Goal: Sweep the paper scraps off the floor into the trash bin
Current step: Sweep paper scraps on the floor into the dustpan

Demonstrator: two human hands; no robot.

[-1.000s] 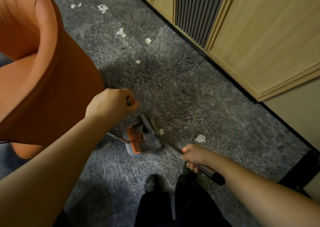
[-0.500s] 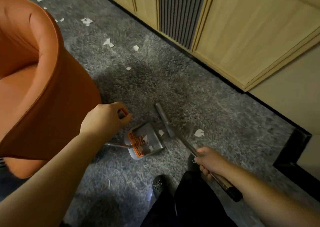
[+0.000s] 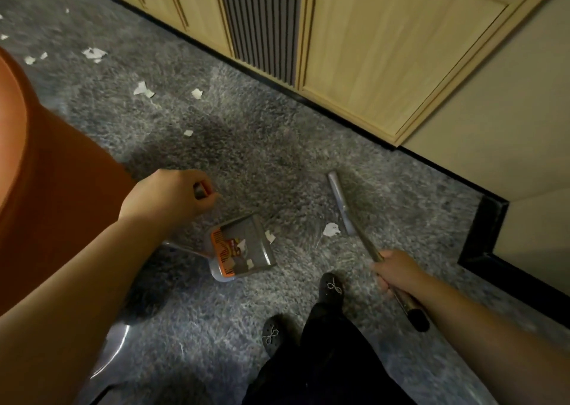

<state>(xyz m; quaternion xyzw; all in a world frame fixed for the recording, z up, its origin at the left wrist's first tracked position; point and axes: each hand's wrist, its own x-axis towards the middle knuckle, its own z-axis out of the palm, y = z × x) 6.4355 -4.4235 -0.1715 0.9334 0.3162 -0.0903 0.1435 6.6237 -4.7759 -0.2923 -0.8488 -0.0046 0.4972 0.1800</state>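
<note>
Here the right hand (image 3: 398,270) has its fingers clenched round the broom (image 3: 340,202) handle, and the left hand (image 3: 168,196) grips the upright handle of the dustpan (image 3: 243,247), which sits on the carpet (image 3: 277,164). The nearest paper scrap (image 3: 331,228) lies between them, just left of the broom head and right of the pan's open mouth. The head's long axis runs roughly away from the person, so a leftward sweep looks due.

Bare forearms, black trousers (image 3: 327,358), black shoes (image 3: 332,287) with small glittery bows.
</note>
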